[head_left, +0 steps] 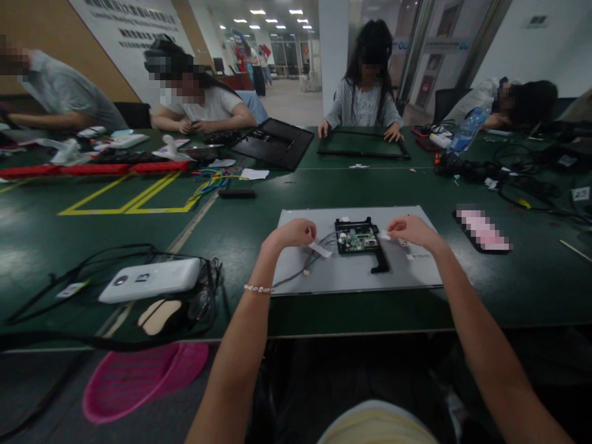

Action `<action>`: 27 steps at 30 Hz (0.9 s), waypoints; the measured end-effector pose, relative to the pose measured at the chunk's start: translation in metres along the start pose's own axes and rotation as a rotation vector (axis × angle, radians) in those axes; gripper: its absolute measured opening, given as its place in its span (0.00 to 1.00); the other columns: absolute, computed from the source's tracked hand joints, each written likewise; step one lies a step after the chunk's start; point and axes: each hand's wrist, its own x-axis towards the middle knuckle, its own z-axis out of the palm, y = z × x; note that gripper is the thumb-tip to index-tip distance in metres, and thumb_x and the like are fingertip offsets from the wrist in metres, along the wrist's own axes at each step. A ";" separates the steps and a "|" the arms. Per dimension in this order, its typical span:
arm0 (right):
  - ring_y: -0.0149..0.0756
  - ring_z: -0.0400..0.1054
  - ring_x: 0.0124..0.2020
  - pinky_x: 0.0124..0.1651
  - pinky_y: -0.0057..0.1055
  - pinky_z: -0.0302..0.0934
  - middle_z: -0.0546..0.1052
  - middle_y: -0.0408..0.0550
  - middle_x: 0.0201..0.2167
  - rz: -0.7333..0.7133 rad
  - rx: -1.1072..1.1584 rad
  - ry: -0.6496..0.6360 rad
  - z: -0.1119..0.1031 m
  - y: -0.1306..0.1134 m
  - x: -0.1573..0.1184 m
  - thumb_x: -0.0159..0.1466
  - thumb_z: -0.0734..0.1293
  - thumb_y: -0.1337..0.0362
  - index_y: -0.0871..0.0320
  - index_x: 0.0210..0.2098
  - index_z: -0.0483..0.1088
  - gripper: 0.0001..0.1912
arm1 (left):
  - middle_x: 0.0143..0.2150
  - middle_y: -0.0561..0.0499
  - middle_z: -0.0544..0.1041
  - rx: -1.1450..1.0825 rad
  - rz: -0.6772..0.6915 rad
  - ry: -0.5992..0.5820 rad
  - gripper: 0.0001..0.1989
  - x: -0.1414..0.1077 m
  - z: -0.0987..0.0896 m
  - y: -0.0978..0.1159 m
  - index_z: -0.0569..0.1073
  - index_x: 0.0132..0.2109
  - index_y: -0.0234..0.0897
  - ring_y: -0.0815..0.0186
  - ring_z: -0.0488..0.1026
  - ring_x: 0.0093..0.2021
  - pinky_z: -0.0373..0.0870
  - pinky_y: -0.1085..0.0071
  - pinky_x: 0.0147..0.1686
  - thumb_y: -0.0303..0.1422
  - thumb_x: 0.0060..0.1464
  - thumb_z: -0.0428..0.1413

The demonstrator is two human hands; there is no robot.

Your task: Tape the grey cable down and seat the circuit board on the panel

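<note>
A flat silver-grey panel (319, 274) lies on the green table. On its middle rests a black frame with a green circuit board (358, 239), and a black arm of the frame extends toward the near edge. Left of the board, my left hand (296, 233) is closed with its fingertips on a white strip (321, 249). Grey cables (296, 274) run beneath the strip to the board. My right hand (409, 231) pinches a small white piece (385, 235) at the board's right side.
A pink-screened phone (483, 230) lies right of the panel. To the left are a white device (150, 279), a mouse (161, 316) and black cables. Across the green table (250, 228), a person touches a black frame (363, 152); a black cover (277, 143) lies nearby.
</note>
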 end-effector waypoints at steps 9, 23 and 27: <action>0.44 0.74 0.39 0.39 0.35 0.63 0.80 0.53 0.36 0.221 -0.298 0.293 -0.022 0.046 0.003 0.54 0.66 0.65 0.56 0.33 0.77 0.09 | 0.36 0.50 0.77 -0.001 -0.261 0.160 0.13 -0.008 -0.008 -0.029 0.77 0.38 0.39 0.66 0.72 0.36 0.64 0.75 0.34 0.28 0.46 0.51; 0.48 0.71 0.43 0.43 0.38 0.64 0.77 0.59 0.43 0.199 -0.478 0.353 -0.019 0.064 0.007 0.58 0.63 0.59 0.57 0.42 0.77 0.17 | 0.51 0.41 0.73 0.064 -0.436 0.281 0.15 -0.005 -0.001 -0.016 0.75 0.47 0.39 0.52 0.70 0.50 0.68 0.62 0.47 0.36 0.54 0.52; 0.49 0.71 0.44 0.46 0.40 0.63 0.76 0.60 0.44 0.130 -0.455 0.346 -0.013 0.048 0.008 0.60 0.62 0.60 0.59 0.43 0.77 0.18 | 0.54 0.42 0.72 -0.063 -0.157 0.316 0.20 0.008 0.012 0.002 0.69 0.55 0.35 0.58 0.68 0.54 0.62 0.65 0.55 0.37 0.58 0.50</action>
